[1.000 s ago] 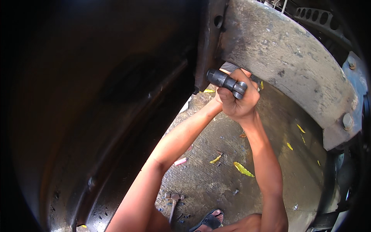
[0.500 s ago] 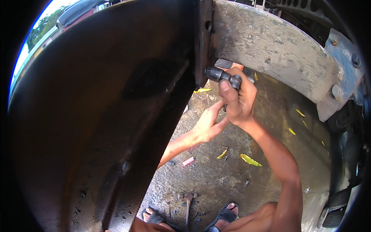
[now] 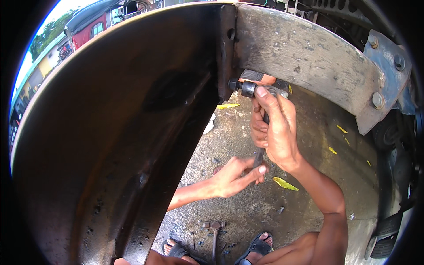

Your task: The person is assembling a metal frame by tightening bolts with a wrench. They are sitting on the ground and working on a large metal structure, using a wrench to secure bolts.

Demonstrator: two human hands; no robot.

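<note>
A ratchet wrench (image 3: 259, 158) hangs with its handle pointing down. My right hand (image 3: 280, 128) is closed around its head and upper handle, thumb beside the black socket (image 3: 248, 88). Left of the socket, a dark bolt (image 3: 235, 84) sticks out at the lower end of the upright flange; whether the socket touches it I cannot tell. My left hand (image 3: 234, 176) reaches from behind the dark curved panel (image 3: 110, 132) and grips the lower end of the handle between thumb and fingers.
A grey curved metal band (image 3: 304, 53) runs right to a blue bolted bracket (image 3: 386, 66). A hammer (image 3: 215, 227) lies on the concrete between my sandalled feet. Yellow leaves (image 3: 285, 183) are scattered about. Behind the band, part of another person's leg (image 3: 265, 79) shows.
The socket has shifted right, exposing more of the bolt. The ratchet handle now shows hanging down, and my left hand has moved lower to its end.
</note>
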